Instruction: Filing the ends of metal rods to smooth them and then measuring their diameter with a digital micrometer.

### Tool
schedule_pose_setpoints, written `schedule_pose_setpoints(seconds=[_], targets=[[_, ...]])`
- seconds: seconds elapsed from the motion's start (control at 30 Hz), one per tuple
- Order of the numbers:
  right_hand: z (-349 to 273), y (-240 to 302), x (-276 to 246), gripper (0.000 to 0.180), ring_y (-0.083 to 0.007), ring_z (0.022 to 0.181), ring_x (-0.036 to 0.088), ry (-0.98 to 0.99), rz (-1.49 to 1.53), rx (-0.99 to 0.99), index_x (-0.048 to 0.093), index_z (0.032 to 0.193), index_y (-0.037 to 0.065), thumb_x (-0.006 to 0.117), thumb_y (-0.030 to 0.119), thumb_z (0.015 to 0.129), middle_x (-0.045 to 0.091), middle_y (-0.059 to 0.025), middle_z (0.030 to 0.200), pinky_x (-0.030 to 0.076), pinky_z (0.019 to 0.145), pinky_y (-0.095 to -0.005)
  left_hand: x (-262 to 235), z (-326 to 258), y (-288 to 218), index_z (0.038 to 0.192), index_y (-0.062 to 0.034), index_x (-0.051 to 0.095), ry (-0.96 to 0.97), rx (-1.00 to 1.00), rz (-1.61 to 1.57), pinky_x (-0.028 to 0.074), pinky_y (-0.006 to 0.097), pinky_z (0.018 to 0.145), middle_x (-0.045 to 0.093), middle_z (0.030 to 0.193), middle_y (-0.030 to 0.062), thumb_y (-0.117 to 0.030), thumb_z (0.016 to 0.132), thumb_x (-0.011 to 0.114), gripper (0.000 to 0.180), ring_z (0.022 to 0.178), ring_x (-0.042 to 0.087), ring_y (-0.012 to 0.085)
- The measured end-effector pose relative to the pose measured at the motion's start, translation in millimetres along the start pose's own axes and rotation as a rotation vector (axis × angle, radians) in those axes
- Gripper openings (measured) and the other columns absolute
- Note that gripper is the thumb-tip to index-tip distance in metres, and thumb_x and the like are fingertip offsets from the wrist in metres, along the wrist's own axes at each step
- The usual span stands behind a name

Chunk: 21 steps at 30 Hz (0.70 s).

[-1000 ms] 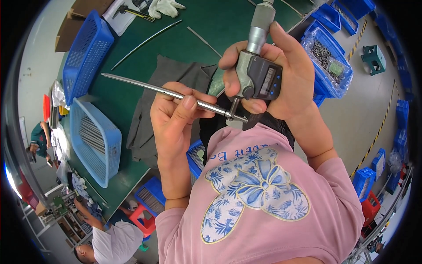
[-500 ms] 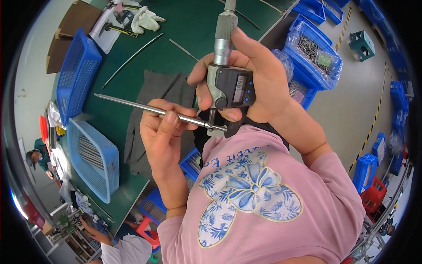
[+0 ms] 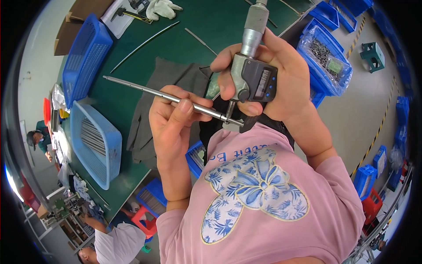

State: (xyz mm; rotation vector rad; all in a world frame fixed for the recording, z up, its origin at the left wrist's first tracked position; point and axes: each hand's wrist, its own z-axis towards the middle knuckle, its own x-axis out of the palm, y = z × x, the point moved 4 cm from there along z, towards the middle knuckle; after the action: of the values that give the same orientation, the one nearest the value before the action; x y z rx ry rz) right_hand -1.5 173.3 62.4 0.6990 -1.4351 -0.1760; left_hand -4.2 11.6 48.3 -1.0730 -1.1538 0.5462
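Observation:
In my right hand (image 3: 285, 72) is a digital micrometer (image 3: 251, 79) with a small display and a ridged thimble, held upright and tilted a little to the right. My left hand (image 3: 173, 125) pinches a thin shiny metal rod (image 3: 149, 90) between thumb and fingers. The rod's stepped right end lies in the micrometer's jaw, by the spindle; whether both measuring faces touch it I cannot tell. Its narrower tip reaches out to the left over the green table (image 3: 132, 75). A grey cloth (image 3: 151, 105) lies on the table beneath my left hand.
To the left stand a blue basket (image 3: 90, 57) and a light-blue basket (image 3: 115, 163) of rods. Loose rods, a caliper (image 3: 140, 16) and white gloves (image 3: 161, 9) lie at the back. Blue bins (image 3: 327, 26) line the right side. Another person (image 3: 118, 242) sits at lower left.
Both hands, with micrometer and rod, have shifted right in the picture, and the surroundings have shifted too. The micrometer leans more to the right. The rod's end stays in the jaw.

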Motion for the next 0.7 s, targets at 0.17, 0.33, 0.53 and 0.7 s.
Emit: schedule_pose_setpoints(seconds=[0.17, 0.33, 0.53, 0.7], targets=[[1.5, 0.3, 0.0, 0.069, -0.0189, 0.039, 0.046, 0.018, -0.02, -0.009, 0.049, 0.097, -0.012, 0.02, 0.05, 0.087, 0.056, -0.0237, 0.072, 0.039, 0.033, -0.022, 0.1, 0.6, 1.6, 0.092, 0.0009, 0.045, -0.003, 0.009, 0.01, 0.053, 0.027, 0.06, 0.06, 0.083, 0.0226, -0.009, 0.083, 0.052, 0.015, 0.067, 0.062, 0.0208], [1.1, 0.1, 1.8, 0.063, -0.0162, 0.041, 0.05, -0.043, -0.01, 0.001, 0.055, 0.086, -0.009, 0.033, 0.05, 0.083, 0.059, -0.0189, 0.066, 0.039, 0.033, -0.0217, -1.3, 1.5, 3.4, 0.091, 0.001, 0.045, 0.015, 0.002, 0.0, 0.053, 0.027, 0.06, 0.06, 0.083, 0.0224, -0.009, 0.083, 0.052, 0.015, 0.068, 0.062, 0.021], [4.1, -4.1, 3.3, 0.062, -0.0156, 0.037, 0.048, -0.045, -0.016, 0.023, 0.057, 0.082, -0.008, 0.035, 0.05, 0.083, 0.058, -0.018, 0.063, 0.038, 0.033, -0.0212, -5.0, -2.0, 1.0, 0.093, 0.0011, 0.044, -0.02, -0.002, -0.008, 0.053, 0.027, 0.061, 0.059, 0.083, 0.0215, -0.009, 0.083, 0.051, 0.016, 0.069, 0.061, 0.0218], [4.4, -5.2, 3.4, 0.065, -0.0152, 0.035, 0.047, -0.012, -0.077, 0.011, 0.056, 0.084, -0.007, 0.032, 0.053, 0.084, 0.059, -0.0168, 0.062, 0.037, 0.033, -0.0206, -4.8, -2.0, -0.5, 0.093, 0.0012, 0.044, -0.019, 0.007, 0.001, 0.053, 0.027, 0.062, 0.059, 0.083, 0.0216, -0.009, 0.083, 0.051, 0.016, 0.069, 0.061, 0.0218]])
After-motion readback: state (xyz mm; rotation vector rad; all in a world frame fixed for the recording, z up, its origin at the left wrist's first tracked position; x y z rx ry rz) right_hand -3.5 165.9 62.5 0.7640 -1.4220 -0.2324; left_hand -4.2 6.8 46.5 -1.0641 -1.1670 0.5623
